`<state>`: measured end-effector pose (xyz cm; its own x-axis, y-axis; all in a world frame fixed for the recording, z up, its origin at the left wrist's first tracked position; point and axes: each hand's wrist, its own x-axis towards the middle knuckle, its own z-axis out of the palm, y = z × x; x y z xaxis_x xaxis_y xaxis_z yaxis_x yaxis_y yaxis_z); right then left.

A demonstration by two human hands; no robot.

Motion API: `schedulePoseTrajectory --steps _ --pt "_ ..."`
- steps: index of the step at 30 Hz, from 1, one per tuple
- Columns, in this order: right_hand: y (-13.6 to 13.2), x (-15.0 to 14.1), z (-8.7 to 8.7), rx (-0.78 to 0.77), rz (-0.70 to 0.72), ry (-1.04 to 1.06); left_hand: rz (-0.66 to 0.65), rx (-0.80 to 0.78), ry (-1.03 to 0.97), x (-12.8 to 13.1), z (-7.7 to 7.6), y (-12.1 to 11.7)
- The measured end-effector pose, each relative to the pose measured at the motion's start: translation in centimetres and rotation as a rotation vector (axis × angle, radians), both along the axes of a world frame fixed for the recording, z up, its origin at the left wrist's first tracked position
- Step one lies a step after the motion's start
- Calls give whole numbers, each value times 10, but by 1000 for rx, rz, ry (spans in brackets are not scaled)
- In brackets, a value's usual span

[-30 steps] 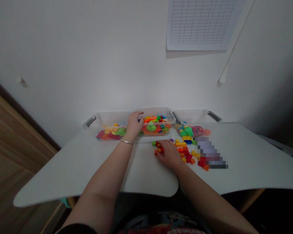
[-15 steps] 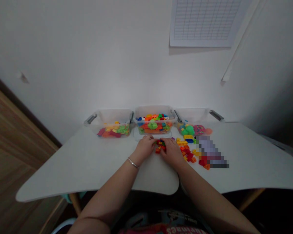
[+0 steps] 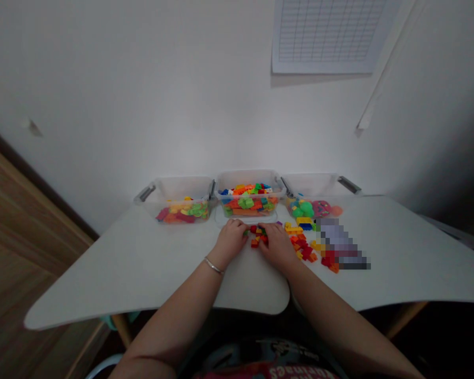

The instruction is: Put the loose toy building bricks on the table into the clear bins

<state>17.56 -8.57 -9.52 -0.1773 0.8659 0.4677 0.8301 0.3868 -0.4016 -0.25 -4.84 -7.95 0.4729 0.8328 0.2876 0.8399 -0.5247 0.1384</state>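
Small plastic toy bricks [image 3: 255, 243], red and orange with some green, bunched close on the white desk [image 3: 166, 263], partly hidden; joined or loose, unclear.

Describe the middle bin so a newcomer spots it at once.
Start at the white table against the wall. Along its back, beyond the left hand and right hand, three clear bins stand in a row. The middle bin is heaped with multicoloured bricks, visibly fuller than either neighbour.
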Motion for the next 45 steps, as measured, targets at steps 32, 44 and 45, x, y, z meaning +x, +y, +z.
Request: schedulePoseTrajectory --steps 32,44,45 --pt "-3 -1 6 -52 11 2 72 -249 -127 -5 17 -4" --pt "-2 0 7 -65 18 -62 133 478 -1023 -11 68 39" --pt "-2 1 7 -65 20 -66 163 468 -1087 -10 71 47"
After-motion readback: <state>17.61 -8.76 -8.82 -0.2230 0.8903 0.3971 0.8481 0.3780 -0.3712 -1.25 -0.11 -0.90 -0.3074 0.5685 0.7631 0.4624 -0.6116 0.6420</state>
